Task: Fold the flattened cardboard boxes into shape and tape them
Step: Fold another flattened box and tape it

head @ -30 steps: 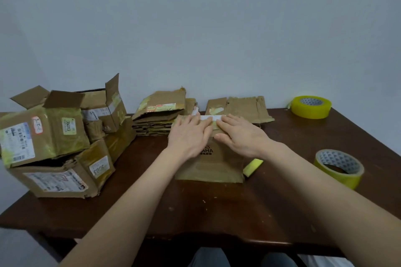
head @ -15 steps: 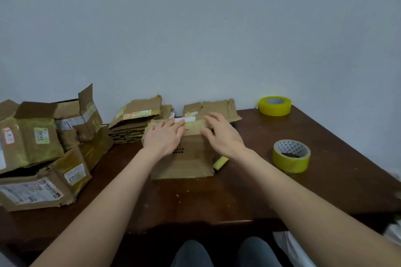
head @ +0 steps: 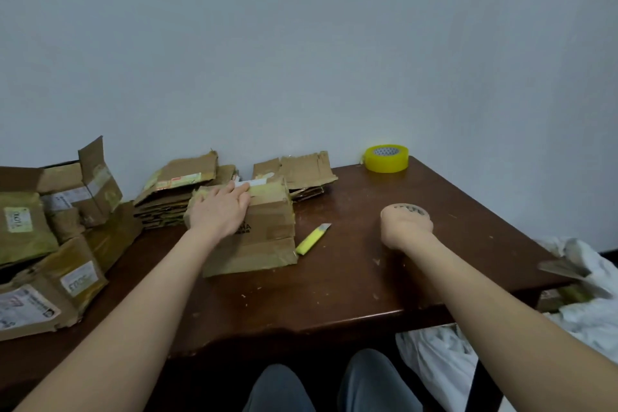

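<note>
Had a folded box [head: 254, 244] mid-worktop [head: 334, 294], flaps down, the seam apparently not yet taped. Kept a yellow knife [head: 312, 239] just right of it, handy for cutting tape. Set the right hand [head: 406, 227] on the near roll [head: 406, 210], well right of the box, probably to fetch tape; hid the fingers behind the wrist, so could not tell the grip. Pressed the left hand [head: 222, 211] flat, fingers straight, on the box's far top edge, seemingly to hold the flaps shut meanwhile. Left flat boxes [head: 177, 191] stacked behind by the wall, and a far roll [head: 386, 158] at the back corner. Half a second earlier, held the box top with both hands; since then took the right one off and across to the roll, baring the knife
</note>
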{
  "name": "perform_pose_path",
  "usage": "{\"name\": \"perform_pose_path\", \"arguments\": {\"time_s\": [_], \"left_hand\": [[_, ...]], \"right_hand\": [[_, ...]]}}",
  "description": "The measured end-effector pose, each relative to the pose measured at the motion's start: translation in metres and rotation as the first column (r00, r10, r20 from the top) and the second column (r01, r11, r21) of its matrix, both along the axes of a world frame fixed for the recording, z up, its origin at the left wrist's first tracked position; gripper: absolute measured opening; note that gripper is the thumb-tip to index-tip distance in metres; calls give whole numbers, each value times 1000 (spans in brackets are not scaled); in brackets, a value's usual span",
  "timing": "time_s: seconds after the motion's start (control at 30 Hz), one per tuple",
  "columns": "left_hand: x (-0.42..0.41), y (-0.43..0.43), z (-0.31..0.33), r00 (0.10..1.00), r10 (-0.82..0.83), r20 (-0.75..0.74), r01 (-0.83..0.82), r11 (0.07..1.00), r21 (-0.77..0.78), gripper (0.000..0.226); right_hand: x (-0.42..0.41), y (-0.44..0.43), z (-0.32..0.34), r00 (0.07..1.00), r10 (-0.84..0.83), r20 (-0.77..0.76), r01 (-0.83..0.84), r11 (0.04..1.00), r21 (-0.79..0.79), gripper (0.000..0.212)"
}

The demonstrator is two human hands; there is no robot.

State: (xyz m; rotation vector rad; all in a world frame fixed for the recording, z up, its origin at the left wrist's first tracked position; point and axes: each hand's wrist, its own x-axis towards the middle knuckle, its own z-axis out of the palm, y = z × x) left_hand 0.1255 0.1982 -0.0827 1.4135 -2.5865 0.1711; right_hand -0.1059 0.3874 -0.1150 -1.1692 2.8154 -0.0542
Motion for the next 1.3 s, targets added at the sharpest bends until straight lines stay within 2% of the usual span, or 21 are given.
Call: {"name": "perform_pose_path", "arguments": {"time_s": [0.07, 0.13, 0.2, 0.27, 0.33, 0.43, 0.5, 0.57, 0.63, 0.7, 0.77, 0.8, 0.87, 0.9, 0.93, 0.97, 1.0, 1.03, 1.13, 1.2, 1.3], "left_hand": [[0, -1, 0, 1000, -4, -5, 4, 1000, -5, 50], [0, -1, -1, 1000, -10, -6, 10, 1000, -12, 50], [0, -2, -2, 1000, -11, -11, 11, 1000, -6, 50], [1, -4, -2, 1000, -13, -12, 13, 1000, -3, 50], [1, -6, -3, 1000, -13, -15, 13, 1000, -7, 50], [-1, -6, -6, 999, -4, -32, 4, 1000, -12, 50], [-1, -6, -6, 998, -3, -59, 3, 1000, -11, 50], [2, -5, -6, 993, -14, -121, 12, 1000, -19, 49], [7, -5, -4, 989, -49, -138, 46, 999, -25, 48], [11, -5, 0, 983, -89, -159, 90, 996, 3, 48], [15, -6, 5, 969, -91, -229, 108, 992, 65, 48], [18, -7, 8, 954, -69, -292, 106, 988, 114, 48], [23, -11, 14, 858, 19, -513, 132, 957, 256, 47], [26, -12, 19, 731, 92, -677, 204, 916, 346, 47], [29, -12, 24, 548, 185, -816, 309, 862, 403, 47], [33, -12, 30, 378, 279, -883, 379, 824, 422, 50], [36, -13, 37, 272, 346, -898, 411, 802, 433, 52], [39, -14, 42, 238, 375, -896, 418, 794, 442, 52], [38, -17, 50, 261, 328, -908, 366, 837, 408, 44], [34, -20, 51, 220, 286, -932, 345, 871, 349, 37], [31, -31, 47, 204, 265, -942, 289, 903, 317, 27]], "right_hand": [[3, -8, -4, 998, 65, 28, -62, 995, -79, 28], [13, -25, -7, 981, 149, 127, -118, 968, -223, 24], [26, -44, -7, 928, 274, 251, -173, 917, -359, 30], [34, -54, 1, 889, 348, 298, -196, 877, -439, 36], [28, -57, 6, 899, 352, 261, -248, 900, -357, 42], [21, -50, 4, 927, 343, 148, -344, 939, -21, 42], [24, -48, -3, 933, 353, 66, -355, 935, 17, 38], [28, -48, -2, 939, 344, 0, -343, 935, -97, 36], [31, -50, 15, 947, 321, 13, -292, 875, -385, 34], [33, -60, 42, 907, 406, 111, -216, 676, -704, 25], [46, -77, 76, 815, 549, 187, -151, 512, -846, 29], [56, -87, 91, 774, 596, 215, -135, 487, -863, 33], [80, -107, 115, 702, 664, 259, -165, 505, -847, 36], [91, -117, 122, 675, 687, 269, -214, 532, -819, 38], [100, -128, 126, 664, 700, 262, -277, 556, -783, 41], [107, -138, 127, 664, 704, 251, -335, 580, -742, 42], [113, -146, 127, 666, 706, 241, -377, 596, -709, 42], [117, -154, 126, 667, 705, 239, -395, 607, -690, 41], [122, -171, 124, 681, 695, 230, -409, 622, -668, 46], [123, -175, 125, 688, 688, 230, -408, 629, -662, 53], [115, -173, 125, 616, 732, 292, -432, 624, -651, 54]]}}
